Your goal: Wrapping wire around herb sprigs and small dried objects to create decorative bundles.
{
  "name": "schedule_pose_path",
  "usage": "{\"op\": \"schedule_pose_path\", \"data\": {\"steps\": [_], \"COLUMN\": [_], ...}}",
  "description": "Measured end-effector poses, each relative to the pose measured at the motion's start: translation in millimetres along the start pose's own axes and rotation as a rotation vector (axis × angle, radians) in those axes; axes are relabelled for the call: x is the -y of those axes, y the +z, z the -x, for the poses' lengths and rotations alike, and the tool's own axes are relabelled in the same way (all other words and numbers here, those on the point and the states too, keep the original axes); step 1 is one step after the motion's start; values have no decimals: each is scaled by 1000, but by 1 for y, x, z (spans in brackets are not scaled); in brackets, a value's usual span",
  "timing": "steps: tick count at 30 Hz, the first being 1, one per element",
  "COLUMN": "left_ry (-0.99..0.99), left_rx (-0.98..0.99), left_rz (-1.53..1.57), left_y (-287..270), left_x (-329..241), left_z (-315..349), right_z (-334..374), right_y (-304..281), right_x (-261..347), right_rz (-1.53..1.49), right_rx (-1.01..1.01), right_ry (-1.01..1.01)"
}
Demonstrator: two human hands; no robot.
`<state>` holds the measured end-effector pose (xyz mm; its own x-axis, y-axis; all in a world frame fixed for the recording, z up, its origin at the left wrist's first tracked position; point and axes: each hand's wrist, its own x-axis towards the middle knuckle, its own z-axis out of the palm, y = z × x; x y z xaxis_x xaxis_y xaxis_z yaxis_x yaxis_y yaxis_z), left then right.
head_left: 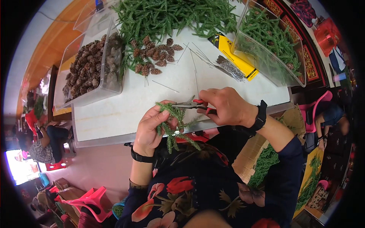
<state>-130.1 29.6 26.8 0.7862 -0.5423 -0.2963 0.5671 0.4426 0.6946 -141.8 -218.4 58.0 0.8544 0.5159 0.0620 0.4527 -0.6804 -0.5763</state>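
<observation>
My left hand [150, 127] is closed round a green artificial pine sprig [173, 131], whose needled tips hang over the table's front edge. In my right hand [230, 105] is a pair of pliers [195, 104] with red-and-black handles. The pliers' jaws point left and reach the top of the sprig beside my left fingertips; what they grip there is too small to tell. Beyond my hands, loose wires [165, 86] and a small pile of pinecones [156, 53] lie on the white table [110, 117].
At the left stands a clear bin [108, 89] of pinecones. A heap of green sprigs [167, 15] covers the far side. To the right are a bundle of wires [231, 68] on a yellow package [243, 64] and a clear bin [266, 62] of sprigs. Other people sit at both sides.
</observation>
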Motion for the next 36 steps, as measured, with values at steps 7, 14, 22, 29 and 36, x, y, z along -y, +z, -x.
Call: {"op": "schedule_pose_path", "data": {"steps": [7,14,22,29,36], "left_ry": [223,298,360,357,314], "left_rx": [-57,-88,-147,-156,-160], "left_rz": [-397,-557,-626,-593,-540], "left_y": [15,21,20,28,29], "left_x": [4,0,1,-3,0], "left_z": [-5,-7,-5,-6,-6], "right_z": [10,11,8,6,2], "right_y": [12,5,9,2,17], "right_x": [3,2,9,12,3], "right_rz": [-131,-82,-64,9,-54], "right_rx": [-106,-178,-195,-192,-144], "right_ry": [104,98,113,158,176]}}
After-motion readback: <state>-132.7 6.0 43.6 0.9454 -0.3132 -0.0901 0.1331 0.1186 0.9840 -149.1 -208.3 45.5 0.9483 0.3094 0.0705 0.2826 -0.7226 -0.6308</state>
